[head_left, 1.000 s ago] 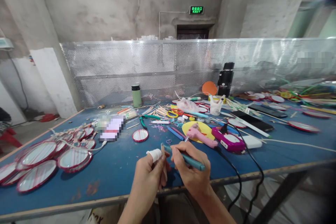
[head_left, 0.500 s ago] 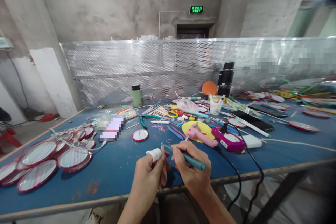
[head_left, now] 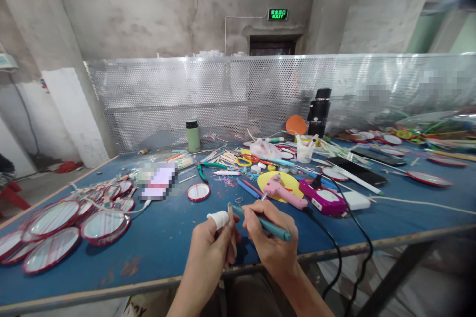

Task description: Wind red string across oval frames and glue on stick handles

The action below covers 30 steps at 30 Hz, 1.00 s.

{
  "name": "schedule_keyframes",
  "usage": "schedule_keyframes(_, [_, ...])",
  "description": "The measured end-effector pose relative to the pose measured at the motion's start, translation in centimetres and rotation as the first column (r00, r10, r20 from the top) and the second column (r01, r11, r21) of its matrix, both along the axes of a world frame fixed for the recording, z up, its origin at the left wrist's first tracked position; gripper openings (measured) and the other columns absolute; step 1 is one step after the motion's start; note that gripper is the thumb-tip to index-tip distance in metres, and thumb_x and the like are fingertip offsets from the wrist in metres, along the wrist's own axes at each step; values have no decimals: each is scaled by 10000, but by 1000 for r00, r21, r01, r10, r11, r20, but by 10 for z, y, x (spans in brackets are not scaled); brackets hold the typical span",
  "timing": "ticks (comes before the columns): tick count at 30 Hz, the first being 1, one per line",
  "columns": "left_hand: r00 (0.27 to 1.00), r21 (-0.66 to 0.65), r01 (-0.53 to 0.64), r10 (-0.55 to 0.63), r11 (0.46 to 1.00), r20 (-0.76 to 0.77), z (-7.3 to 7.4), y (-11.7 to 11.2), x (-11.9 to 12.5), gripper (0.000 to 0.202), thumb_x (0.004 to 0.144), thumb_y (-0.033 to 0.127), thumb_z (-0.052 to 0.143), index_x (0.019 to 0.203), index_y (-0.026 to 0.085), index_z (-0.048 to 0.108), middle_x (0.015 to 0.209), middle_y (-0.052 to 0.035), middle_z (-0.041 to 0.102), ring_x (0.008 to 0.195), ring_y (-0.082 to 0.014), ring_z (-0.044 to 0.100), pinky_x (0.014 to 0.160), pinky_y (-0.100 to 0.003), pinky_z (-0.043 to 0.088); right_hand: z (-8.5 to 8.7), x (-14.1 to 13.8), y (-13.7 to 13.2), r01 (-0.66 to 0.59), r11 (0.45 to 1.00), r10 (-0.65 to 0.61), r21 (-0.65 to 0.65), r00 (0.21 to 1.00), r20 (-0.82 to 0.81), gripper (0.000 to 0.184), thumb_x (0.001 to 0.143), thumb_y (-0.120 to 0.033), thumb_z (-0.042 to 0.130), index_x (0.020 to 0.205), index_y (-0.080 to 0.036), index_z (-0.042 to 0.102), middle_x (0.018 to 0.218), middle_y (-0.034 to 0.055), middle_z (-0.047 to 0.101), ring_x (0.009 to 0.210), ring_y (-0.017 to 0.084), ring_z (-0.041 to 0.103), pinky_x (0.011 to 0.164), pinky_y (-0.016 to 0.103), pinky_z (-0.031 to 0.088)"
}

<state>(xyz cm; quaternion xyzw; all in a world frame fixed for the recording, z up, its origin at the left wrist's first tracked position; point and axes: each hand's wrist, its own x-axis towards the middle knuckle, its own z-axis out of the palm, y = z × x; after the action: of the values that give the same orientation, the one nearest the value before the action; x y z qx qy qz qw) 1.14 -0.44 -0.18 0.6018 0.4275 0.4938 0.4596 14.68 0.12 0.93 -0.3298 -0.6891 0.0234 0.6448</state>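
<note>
My left hand [head_left: 210,250], with white tape round the thumb tip, is closed on a thin wooden stick [head_left: 231,223] held upright over the near edge of the blue table [head_left: 159,242]. My right hand [head_left: 271,240] grips a teal pen-like tool [head_left: 266,225] like a pencil, its tip against the top of the stick. Both hands touch each other just above the table's front edge.
Several round red-rimmed mirrors [head_left: 104,223] lie at the left. A pink glue gun [head_left: 284,192] on a yellow disc, a magenta device [head_left: 323,199] with black cables, pliers [head_left: 203,171], a green bottle [head_left: 193,135] and scattered sticks fill the middle. A perforated metal screen [head_left: 241,94] backs the table.
</note>
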Motion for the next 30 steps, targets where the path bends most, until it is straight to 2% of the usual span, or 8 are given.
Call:
schedule_keyframes(3, [1000,-7,11,-11,1000,21,0,0,0,431,844,576,549,769,153,591,433,37,499,358,-81,401,379,-178,281,0,0,0,2,1000,-2,-2,1000,2,149,887,-144,558,756,-174,621,617,-29,607,497,80,543,527,201,430])
schedule_keyframes(10, [1000,22,6,-5,1000,-9,0,1,1,506,854,597,535,586,169,515,413,20,494,356,-71,398,388,-179,278,3,0,-1,-23,1000,23,-13,1000,10,162,890,-143,553,743,-178,612,610,-34,607,506,80,550,534,198,431])
schedule_keyframes(17, [999,3,7,-7,1000,31,-2,1,0,441,841,581,567,795,146,619,439,38,503,365,-79,400,390,-179,291,1,0,-1,1,1000,-1,-3,1000,-9,150,888,-147,562,750,-179,613,604,-36,598,503,80,538,541,201,433])
schedule_keyframes(25, [1000,9,2,-2,1000,26,1,0,0,459,837,589,571,792,135,623,440,37,501,373,-77,396,394,-180,288,4,-1,-1,-19,999,19,-33,1000,-9,165,887,-163,555,733,-181,614,595,-29,600,491,90,540,518,205,433])
schedule_keyframes(30, [999,-7,15,-15,1000,50,0,0,0,463,824,599,577,807,138,614,427,47,483,363,-78,384,383,-181,279,2,-1,-1,13,1000,-14,-14,1000,-13,158,885,-161,560,741,-180,621,583,-30,601,477,87,532,508,203,429])
